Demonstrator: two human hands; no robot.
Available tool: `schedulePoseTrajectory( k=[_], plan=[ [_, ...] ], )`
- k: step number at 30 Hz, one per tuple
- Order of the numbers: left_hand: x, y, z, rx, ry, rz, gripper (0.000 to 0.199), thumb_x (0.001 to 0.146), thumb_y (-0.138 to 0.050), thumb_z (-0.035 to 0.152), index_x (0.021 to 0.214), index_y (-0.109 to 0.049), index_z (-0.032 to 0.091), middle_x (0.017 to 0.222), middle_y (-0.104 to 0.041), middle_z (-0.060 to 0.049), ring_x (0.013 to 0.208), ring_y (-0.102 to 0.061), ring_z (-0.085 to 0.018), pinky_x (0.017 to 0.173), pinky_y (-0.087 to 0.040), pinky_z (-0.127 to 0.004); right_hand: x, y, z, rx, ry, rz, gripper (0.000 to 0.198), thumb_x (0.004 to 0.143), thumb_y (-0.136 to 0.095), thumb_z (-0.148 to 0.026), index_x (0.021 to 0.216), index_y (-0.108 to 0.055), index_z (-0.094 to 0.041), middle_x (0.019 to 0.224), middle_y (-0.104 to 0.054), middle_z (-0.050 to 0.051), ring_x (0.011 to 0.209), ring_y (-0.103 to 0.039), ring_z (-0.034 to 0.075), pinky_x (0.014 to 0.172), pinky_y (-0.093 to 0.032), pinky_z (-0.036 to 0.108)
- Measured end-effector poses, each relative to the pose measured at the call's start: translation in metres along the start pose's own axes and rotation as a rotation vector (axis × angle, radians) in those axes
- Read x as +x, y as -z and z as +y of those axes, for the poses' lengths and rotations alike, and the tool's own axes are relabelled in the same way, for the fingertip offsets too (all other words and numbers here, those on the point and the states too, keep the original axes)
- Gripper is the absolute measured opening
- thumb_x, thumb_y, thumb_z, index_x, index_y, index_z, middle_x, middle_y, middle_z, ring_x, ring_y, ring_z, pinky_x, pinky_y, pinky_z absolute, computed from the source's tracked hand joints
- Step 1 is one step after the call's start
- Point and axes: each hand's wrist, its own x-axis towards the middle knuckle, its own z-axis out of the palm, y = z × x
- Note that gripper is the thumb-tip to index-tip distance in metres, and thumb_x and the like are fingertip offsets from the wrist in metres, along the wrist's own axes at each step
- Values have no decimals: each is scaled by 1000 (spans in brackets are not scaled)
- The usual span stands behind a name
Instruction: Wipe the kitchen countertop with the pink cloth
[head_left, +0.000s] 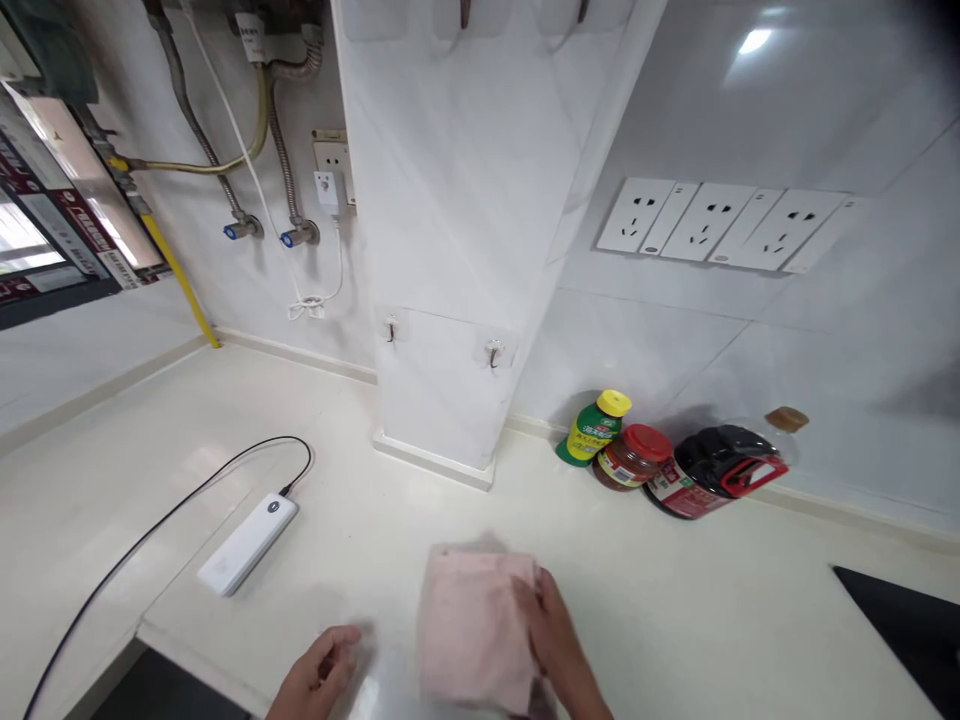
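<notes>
1. Head view, my hands: my right hand (551,625) lies on a folded pink cloth (472,630), fingers curled over its right edge and pressing it onto the white countertop (675,600). My left hand (319,675) hangs just left of the cloth, apart from it, fingers loosely bent and holding nothing.
2. Head view, the cloth: it sits near the front edge of the counter, blurred, seemingly folded into a rough rectangle.
3. Head view, how far along: the counter near the cloth shines, but I cannot tell which parts have been wiped; I judge most of the surface is still to do.
4. Head view, surroundings: a white power bank (247,545) with its black cable (172,510) lies to the left; a yellow-capped bottle (596,428), a red-lidded jar (634,457) and a black-topped container (712,470) stand at the wall.
</notes>
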Motion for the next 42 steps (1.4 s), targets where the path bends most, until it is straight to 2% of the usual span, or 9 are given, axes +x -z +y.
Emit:
schedulePoseTrajectory(
  k=[4,9,15,19,24,28,35,38,42],
  plan=[
    [8,1,-16,60,-29,29,57,78,-53,71,104,-71,24,84,-66,-3,79,-62,-22,77,-54,-34,-16,24,5,-200,-26,104,38,94,-63,-45,126,-60,-25,130,-60,8,111,-61,24,90,-57,45],
    [23,3,-20,146,-185,126,54,80,-51,72,96,-73,24,89,-68,-7,79,-64,-23,74,-57,-38,-25,4,13,-370,43,112,32,96,-61,-42,123,-61,-26,132,-60,8,111,-61,21,93,-55,42],
    [29,26,-30,258,-379,258,43,87,-54,61,96,-76,25,102,-70,-11,101,-65,-29,90,-57,-46,-14,-83,34,-487,235,-48,44,94,-63,-45,131,-57,-21,138,-56,9,121,-57,27,101,-50,53],
    [26,44,-41,315,-448,404,39,89,-54,55,101,-75,25,107,-68,-11,109,-62,-30,99,-53,-51,-34,-170,58,-603,383,-276,65,80,-77,-44,140,-56,-29,160,-37,10,147,-27,44,118,-14,72],
    [22,59,-50,341,-459,475,38,91,-51,50,107,-73,24,120,-62,-11,120,-55,-30,104,-50,-52,-81,-217,89,-719,659,-696,103,83,-71,-47,160,-6,-31,168,-8,12,153,2,43,118,7,72],
    [27,58,-58,409,-516,437,32,92,-51,44,104,-73,24,114,-63,-11,115,-57,-29,101,-50,-51,-80,-158,113,-786,577,-562,79,78,-73,-57,149,-41,-44,166,-23,4,151,-15,43,119,0,72],
    [40,34,-67,644,-662,363,26,92,-51,29,102,-74,25,118,-66,-13,115,-58,-31,89,-49,-47,-75,51,139,-1083,302,360,53,89,-51,-52,136,-61,-29,164,-29,12,153,-14,40,112,-15,74],
    [47,32,-69,703,-723,383,25,93,-50,24,103,-73,23,119,-66,-13,117,-57,-29,91,-47,-45,-84,128,133,-1167,283,482,50,91,-38,-55,122,-70,-31,150,-49,14,148,-24,43,103,-28,74],
    [54,37,-76,703,-824,430,24,94,-52,23,110,-70,22,116,-66,-12,114,-59,-27,91,-46,-41,-81,141,128,-1194,223,848,67,89,-33,-67,135,-61,-27,140,-53,25,133,-38,54,87,-31,82]
  ],
)
